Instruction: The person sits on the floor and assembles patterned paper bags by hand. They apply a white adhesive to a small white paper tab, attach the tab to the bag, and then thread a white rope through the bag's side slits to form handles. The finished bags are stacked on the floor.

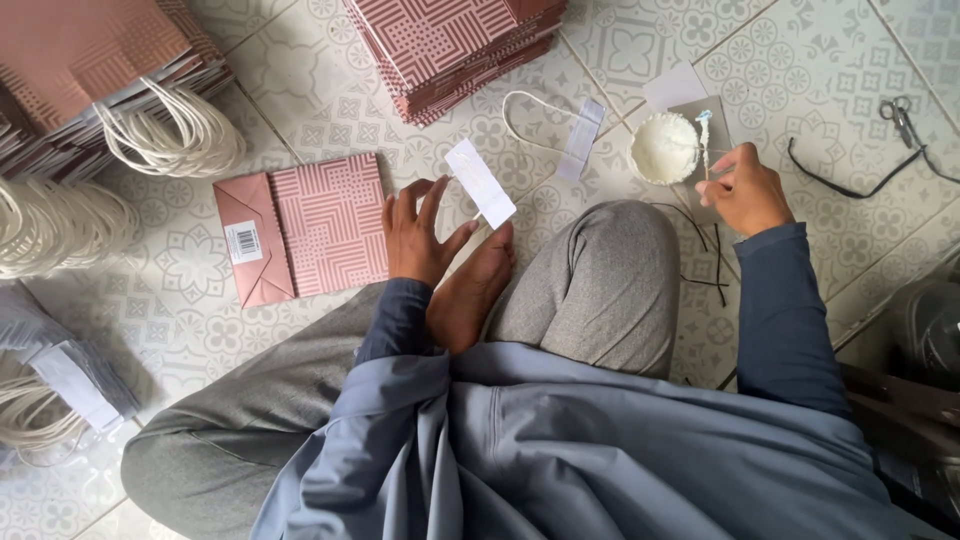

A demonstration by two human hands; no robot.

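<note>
A small white paper strip (481, 183) is tilted, just above the bare foot (470, 290), with fingertips on its lower end. Far to the right of the foot, a thin stick (704, 142) with a pale blue tip stands over a round white bowl of glue (664, 148).

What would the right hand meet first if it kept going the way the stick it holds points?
The right hand holds a thin stick pointing up and slightly left. Its tip sits right beside the white bowl of paste; straight on, it would probably pass the bowl's right rim and reach the white paper slip, though depth is unclear.
</note>
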